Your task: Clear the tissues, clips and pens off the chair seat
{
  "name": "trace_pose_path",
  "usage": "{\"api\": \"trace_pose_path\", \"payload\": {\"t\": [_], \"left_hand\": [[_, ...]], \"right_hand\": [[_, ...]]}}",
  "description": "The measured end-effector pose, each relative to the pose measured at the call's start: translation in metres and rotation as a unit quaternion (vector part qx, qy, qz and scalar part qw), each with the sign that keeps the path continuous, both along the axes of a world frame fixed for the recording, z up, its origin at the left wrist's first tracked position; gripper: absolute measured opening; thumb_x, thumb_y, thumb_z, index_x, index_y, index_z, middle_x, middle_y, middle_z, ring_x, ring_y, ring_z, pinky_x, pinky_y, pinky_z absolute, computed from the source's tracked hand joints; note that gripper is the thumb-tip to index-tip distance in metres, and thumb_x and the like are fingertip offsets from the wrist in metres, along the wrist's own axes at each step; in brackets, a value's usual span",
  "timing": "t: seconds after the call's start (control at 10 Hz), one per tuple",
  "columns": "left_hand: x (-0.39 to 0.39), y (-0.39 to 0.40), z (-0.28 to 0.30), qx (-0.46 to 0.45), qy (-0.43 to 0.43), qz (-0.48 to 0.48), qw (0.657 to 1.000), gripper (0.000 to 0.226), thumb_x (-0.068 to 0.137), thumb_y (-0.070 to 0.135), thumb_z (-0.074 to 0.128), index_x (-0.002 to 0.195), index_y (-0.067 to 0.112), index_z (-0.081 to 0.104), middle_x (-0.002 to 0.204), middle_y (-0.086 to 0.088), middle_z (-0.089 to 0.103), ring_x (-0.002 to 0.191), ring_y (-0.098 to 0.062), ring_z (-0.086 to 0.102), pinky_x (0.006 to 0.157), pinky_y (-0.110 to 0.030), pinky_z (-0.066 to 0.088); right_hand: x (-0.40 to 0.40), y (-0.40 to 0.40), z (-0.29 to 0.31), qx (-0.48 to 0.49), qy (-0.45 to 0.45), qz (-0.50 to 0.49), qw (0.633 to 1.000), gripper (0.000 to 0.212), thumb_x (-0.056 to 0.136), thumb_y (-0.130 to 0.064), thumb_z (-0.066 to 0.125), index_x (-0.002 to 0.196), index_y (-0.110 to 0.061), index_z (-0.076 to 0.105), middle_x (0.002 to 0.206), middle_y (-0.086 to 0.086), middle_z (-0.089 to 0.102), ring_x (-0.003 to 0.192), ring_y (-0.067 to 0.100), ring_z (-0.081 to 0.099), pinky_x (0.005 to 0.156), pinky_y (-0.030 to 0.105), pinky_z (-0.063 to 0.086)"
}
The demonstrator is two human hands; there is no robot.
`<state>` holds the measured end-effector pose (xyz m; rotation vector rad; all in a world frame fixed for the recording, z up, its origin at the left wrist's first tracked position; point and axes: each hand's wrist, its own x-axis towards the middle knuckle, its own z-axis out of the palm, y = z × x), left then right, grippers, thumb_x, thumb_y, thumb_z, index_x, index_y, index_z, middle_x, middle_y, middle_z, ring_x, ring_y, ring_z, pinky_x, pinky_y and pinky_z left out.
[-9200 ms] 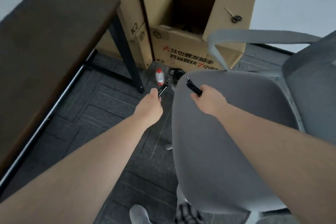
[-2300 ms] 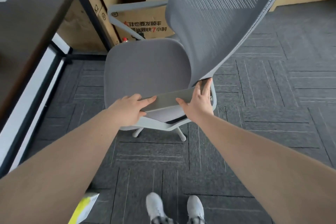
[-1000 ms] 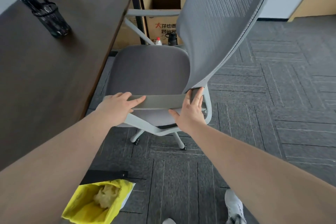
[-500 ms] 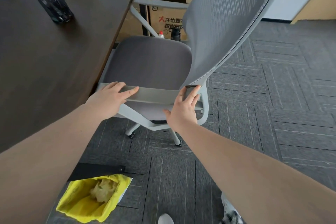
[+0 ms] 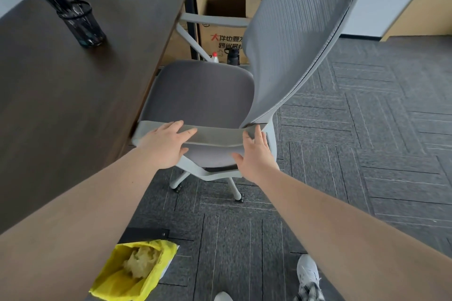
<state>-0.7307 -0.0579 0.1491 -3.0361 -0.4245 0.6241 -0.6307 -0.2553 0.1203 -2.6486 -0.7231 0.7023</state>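
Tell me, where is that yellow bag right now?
The yellow bag sits on the carpet at the bottom left of the head view, beside the dark desk and below the left forearm, with crumpled tissue inside.

Chair backrest [image 5: 300, 39]: top cut off by the upper frame edge; it hides the right part of the cardboard box [image 5: 225, 14] and the end of that box's printed text. Chair seat [image 5: 200, 95]: near edge covered by the armrest [image 5: 212, 135] and both hands. Left hand [image 5: 163, 145]: thumb out of sight. Pen holder [image 5: 82, 24]: contents too dark to count. Yellow bag [image 5: 137, 273]: partly behind the left forearm. Shoes [image 5: 308, 276]: cropped at the bottom edge. Two bottles [image 5: 231, 56]: lower parts hidden by the seat.
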Motion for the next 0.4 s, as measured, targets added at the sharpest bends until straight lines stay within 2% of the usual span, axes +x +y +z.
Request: {"api": "trace_pose_path", "payload": {"t": [0.2, 0.3, 0.4], "left_hand": [[0.005, -0.008, 0.005, -0.012, -0.001, -0.001, 1.0, 0.057, 0.098, 0.04, 0.036, 0.149, 0.034, 0.013, 0.16, -0.005, 0.011, 0.147, -0.026, 0.014, 0.111, -0.044, 0.032], [0.006, -0.014, 0.004, -0.01, 0.007, 0.007, 1.0, 0.057, 0.098, 0.041, 0.035, 0.149, 0.034, 0.012, 0.16, -0.005, 0.009, 0.147, -0.026, 0.013, 0.111, -0.044, 0.032], [0.009, -0.018, 0.005, -0.023, 0.018, 0.012, 0.999, 0.056, 0.099, 0.039, 0.034, 0.149, 0.034, 0.011, 0.161, -0.004, 0.007, 0.147, -0.026, 0.012, 0.111, -0.046, 0.031]], "right_hand": [[0.005, -0.014, 0.013, -0.004, 0.013, 0.006, 1.0, 0.063, 0.099, -0.033, 0.041, 0.152, -0.019, 0.011, 0.162, 0.006, -0.005, 0.149, 0.022, -0.009, 0.12, 0.045, 0.017], [0.01, -0.021, 0.026, 0.004, 0.013, -0.001, 1.0, 0.052, 0.098, -0.03, 0.041, 0.145, -0.012, 0.029, 0.157, 0.009, 0.021, 0.149, 0.025, 0.005, 0.117, 0.045, 0.024], [0.017, -0.039, 0.047, 0.048, 0.042, -0.058, 0.996, 0.039, 0.096, -0.03, 0.045, 0.131, -0.012, 0.051, 0.133, 0.006, 0.052, 0.119, 0.027, 0.052, 0.092, 0.039, 0.048]]}}
